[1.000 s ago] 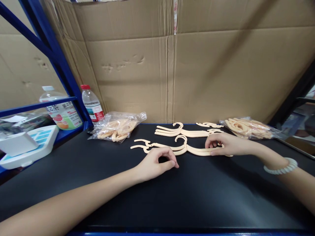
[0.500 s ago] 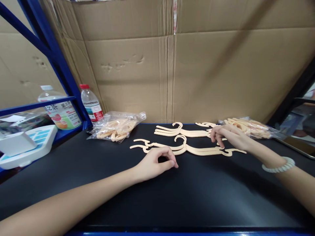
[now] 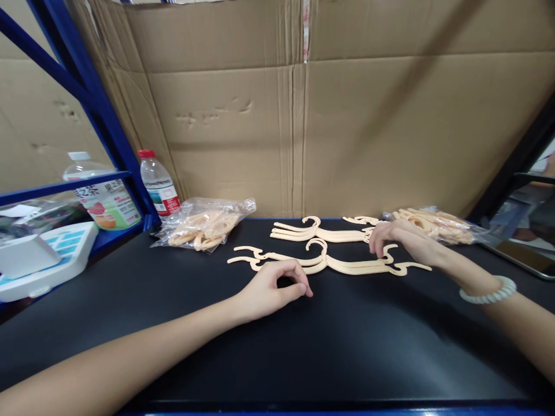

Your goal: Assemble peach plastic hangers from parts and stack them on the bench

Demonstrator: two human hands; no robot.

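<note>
Right hand (image 3: pixel 401 240) hovers with fingers curled down over the right end of the near hanger stack (image 3: pixel 329 263), fingertips just at or above the plastic, nothing actually gripped; a second ago it lay flat pressing that same end, then lifted off toward the bag at right, and now it has dropped back a little, so the stack looks released and left lying where it was squared up. Left hand (image 3: pixel 273 289) is loosely clenched, thumb meeting forefinger, resting on the black table (image 3: pixel 303 346) just in front of the stack's left half; whether it pinches anything cannot be told, and it has not moved across the three frames. A second stack of cream hangers (image 3: pixel 321 231) lies just behind the first, untouched. Containers: clear plastic bag (image 3: pixel 437 225) at right, just beyond the right hand, holds more cream hangers; another clear bag (image 3: pixel 203 222) at left, well apart from both hands, holds the same. Red-capped water bottle (image 3: pixel 158 182) stands behind it by the blue rack post (image 3: pixel 99 110), cardboard wall (image 3: pixel 303 127) behind all
</note>
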